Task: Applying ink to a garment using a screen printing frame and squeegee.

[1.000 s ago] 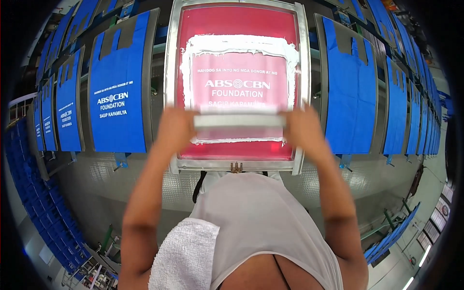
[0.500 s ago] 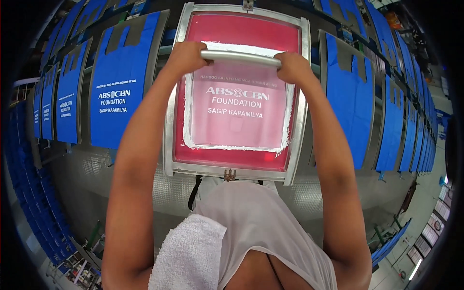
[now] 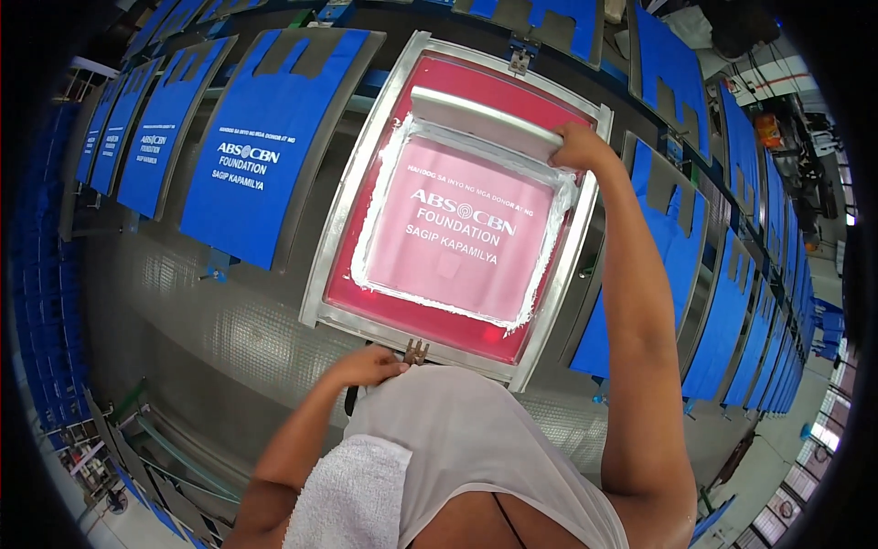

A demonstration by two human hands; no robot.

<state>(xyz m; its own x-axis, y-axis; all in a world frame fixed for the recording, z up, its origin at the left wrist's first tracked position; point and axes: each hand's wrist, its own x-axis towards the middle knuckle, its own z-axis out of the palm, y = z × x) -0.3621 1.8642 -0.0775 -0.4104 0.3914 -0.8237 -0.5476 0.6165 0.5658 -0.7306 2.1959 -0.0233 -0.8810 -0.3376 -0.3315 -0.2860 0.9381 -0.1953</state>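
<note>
A metal-rimmed printing screen (image 3: 363,183) lies in front of me, its mesh pink in the middle and red around, with white lettering. White ink (image 3: 368,233) forms a rough border on it. My right hand (image 3: 583,150) is closed on the right end of a long silver-edged squeegee (image 3: 485,119), which rests tilted across the far part of the mesh. At the screen's near edge, my left hand (image 3: 368,364) has its fingers closed at the rim, beside a small metal bracket (image 3: 416,351). Its fingertips are partly hidden.
Blue bag-shaped cloths (image 3: 240,133) with handle cut-outs lie on grey boards to the left; those nearest carry white print. More blue cloths (image 3: 640,265) line the right side. Another metal bracket (image 3: 519,59) sits at the screen's far edge. A white towel (image 3: 352,494) hangs over my shirt.
My left hand has let go of the squeegee and come down to the screen's near edge. My right hand still holds the squeegee, now farther up the mesh. The whole view has turned.
</note>
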